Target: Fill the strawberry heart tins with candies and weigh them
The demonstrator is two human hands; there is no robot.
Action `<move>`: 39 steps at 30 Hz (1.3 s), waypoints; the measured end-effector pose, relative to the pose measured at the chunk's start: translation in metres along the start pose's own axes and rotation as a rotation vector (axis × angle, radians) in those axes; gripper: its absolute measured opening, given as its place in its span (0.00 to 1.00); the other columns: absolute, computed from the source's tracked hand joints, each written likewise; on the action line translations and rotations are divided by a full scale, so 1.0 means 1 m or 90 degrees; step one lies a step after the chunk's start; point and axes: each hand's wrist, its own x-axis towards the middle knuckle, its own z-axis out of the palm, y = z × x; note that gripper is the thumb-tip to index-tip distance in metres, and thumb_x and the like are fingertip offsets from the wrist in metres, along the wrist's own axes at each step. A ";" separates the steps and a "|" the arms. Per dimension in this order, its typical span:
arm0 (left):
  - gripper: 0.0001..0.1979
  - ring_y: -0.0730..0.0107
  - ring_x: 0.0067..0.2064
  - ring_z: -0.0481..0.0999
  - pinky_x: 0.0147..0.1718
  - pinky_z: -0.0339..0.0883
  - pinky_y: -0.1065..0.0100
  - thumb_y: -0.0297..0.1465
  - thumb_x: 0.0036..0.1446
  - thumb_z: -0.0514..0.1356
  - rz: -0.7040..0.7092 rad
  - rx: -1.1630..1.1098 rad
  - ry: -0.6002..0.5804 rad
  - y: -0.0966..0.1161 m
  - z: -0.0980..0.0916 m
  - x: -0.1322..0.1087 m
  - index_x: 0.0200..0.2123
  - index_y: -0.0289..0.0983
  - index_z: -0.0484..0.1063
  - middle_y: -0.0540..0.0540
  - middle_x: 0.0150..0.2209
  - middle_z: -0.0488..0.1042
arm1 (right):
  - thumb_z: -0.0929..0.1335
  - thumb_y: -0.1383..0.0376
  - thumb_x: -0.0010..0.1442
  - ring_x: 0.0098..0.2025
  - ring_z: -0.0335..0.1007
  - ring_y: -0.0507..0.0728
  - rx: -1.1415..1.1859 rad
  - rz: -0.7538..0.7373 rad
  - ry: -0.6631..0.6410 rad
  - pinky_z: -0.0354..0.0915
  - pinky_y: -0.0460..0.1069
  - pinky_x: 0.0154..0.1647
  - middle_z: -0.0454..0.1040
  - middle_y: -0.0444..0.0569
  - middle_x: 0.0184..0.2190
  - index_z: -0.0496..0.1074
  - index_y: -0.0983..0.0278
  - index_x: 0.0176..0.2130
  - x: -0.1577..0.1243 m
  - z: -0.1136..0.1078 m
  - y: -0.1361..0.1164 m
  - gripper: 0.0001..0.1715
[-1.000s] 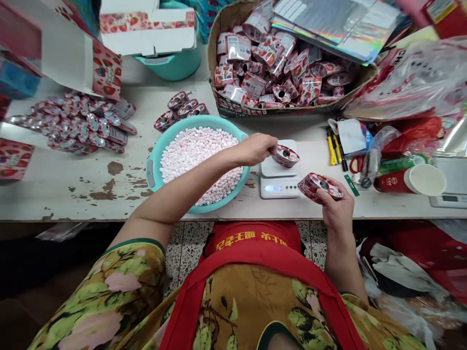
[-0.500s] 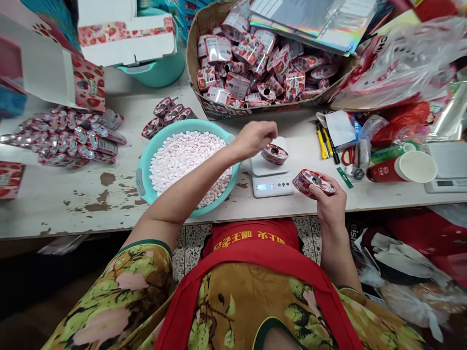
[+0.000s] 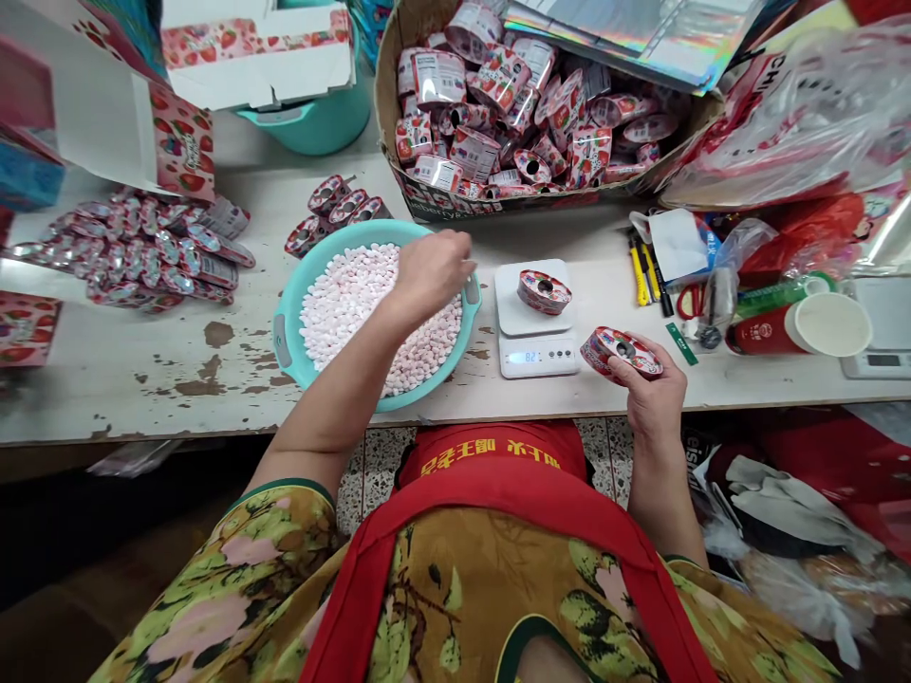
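Note:
My left hand point(image 3: 436, 270) hovers over the right part of a teal basin point(image 3: 283, 302) full of small pale pink and white candies point(image 3: 345, 299). Its fingers are curled together, and whatever they may hold is hidden. Between thumb and fingers, my right hand point(image 3: 655, 379) grips a strawberry-print candy pouch point(image 3: 604, 347) with a round opening facing up, just right of the scale. A second candy pouch point(image 3: 545, 292), its opening also upward, rests on the white digital scale point(image 3: 513, 321), whose display is lit.
Behind stands a cardboard box point(image 3: 419, 201) heaped with pouches. Filled-looking pouches point(image 3: 142, 251) lie stacked at left, and a few more pouches point(image 3: 334, 209) are behind the basin. To the right are yellow cutters point(image 3: 639, 272), a red paper cup point(image 3: 765, 332) and another scale point(image 3: 883, 323).
My left hand has moved left from above the scale to over the candy basin. The scale's reading has changed. My right hand keeps its pouch in about the same place.

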 end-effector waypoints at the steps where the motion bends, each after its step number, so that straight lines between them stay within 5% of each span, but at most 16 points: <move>1: 0.11 0.52 0.45 0.76 0.42 0.64 0.60 0.34 0.60 0.61 -0.039 0.032 -0.031 -0.012 -0.004 -0.003 0.42 0.38 0.80 0.38 0.42 0.81 | 0.82 0.59 0.43 0.46 0.80 0.61 -0.001 0.000 0.007 0.78 0.58 0.51 0.82 0.52 0.46 0.80 0.64 0.48 0.000 -0.001 0.000 0.33; 6: 0.15 0.55 0.41 0.78 0.37 0.63 0.64 0.37 0.55 0.63 -0.041 0.053 -0.224 -0.060 -0.005 -0.017 0.44 0.36 0.80 0.41 0.38 0.81 | 0.83 0.57 0.39 0.44 0.80 0.60 0.032 0.038 0.031 0.79 0.56 0.46 0.82 0.51 0.44 0.80 0.64 0.47 0.006 0.003 0.004 0.35; 10: 0.11 0.63 0.35 0.77 0.35 0.62 0.66 0.30 0.52 0.58 -0.020 0.012 -0.232 -0.063 -0.008 -0.026 0.35 0.37 0.80 0.45 0.33 0.81 | 0.83 0.58 0.39 0.44 0.80 0.59 0.043 0.030 0.018 0.77 0.56 0.50 0.82 0.50 0.43 0.81 0.64 0.46 0.010 0.012 0.005 0.34; 16: 0.17 0.64 0.35 0.77 0.33 0.63 0.68 0.36 0.50 0.63 -0.035 -0.085 -0.341 -0.072 -0.022 -0.036 0.44 0.39 0.80 0.44 0.39 0.82 | 0.83 0.59 0.40 0.44 0.80 0.59 0.051 0.031 0.009 0.76 0.56 0.53 0.83 0.50 0.43 0.80 0.64 0.47 0.012 0.014 0.007 0.34; 21: 0.07 0.68 0.28 0.71 0.28 0.57 0.68 0.33 0.45 0.65 -0.061 -0.146 -0.245 -0.087 -0.016 -0.040 0.31 0.40 0.78 0.49 0.27 0.77 | 0.83 0.58 0.41 0.45 0.80 0.59 0.044 0.027 0.008 0.77 0.57 0.53 0.82 0.51 0.44 0.80 0.64 0.46 0.014 0.013 0.011 0.33; 27: 0.12 0.74 0.26 0.68 0.26 0.62 0.70 0.32 0.41 0.71 -0.245 -0.626 -0.061 -0.105 -0.014 -0.042 0.30 0.38 0.73 0.50 0.26 0.71 | 0.83 0.58 0.40 0.45 0.81 0.60 0.048 0.030 0.005 0.77 0.58 0.53 0.83 0.51 0.44 0.80 0.65 0.47 0.016 0.014 0.012 0.34; 30: 0.12 0.76 0.27 0.66 0.22 0.57 0.73 0.34 0.46 0.69 -0.294 -0.779 -0.031 -0.110 -0.012 -0.040 0.29 0.38 0.69 0.49 0.28 0.71 | 0.83 0.58 0.39 0.44 0.80 0.59 0.053 0.042 0.009 0.77 0.57 0.51 0.83 0.51 0.44 0.80 0.65 0.46 0.017 0.015 0.010 0.35; 34: 0.11 0.79 0.24 0.61 0.20 0.51 0.72 0.36 0.51 0.67 -0.276 -0.737 -0.097 -0.092 -0.011 -0.027 0.31 0.36 0.71 0.47 0.30 0.73 | 0.84 0.56 0.38 0.44 0.80 0.59 0.053 0.064 0.010 0.77 0.56 0.51 0.83 0.50 0.44 0.81 0.64 0.46 0.018 0.015 0.009 0.36; 39: 0.05 0.75 0.26 0.66 0.25 0.56 0.71 0.31 0.53 0.65 -0.001 -0.448 -0.240 -0.018 -0.010 0.014 0.32 0.35 0.75 0.48 0.26 0.72 | 0.83 0.57 0.41 0.44 0.81 0.59 0.041 0.059 -0.006 0.77 0.56 0.51 0.83 0.51 0.44 0.80 0.65 0.48 0.018 0.018 0.015 0.35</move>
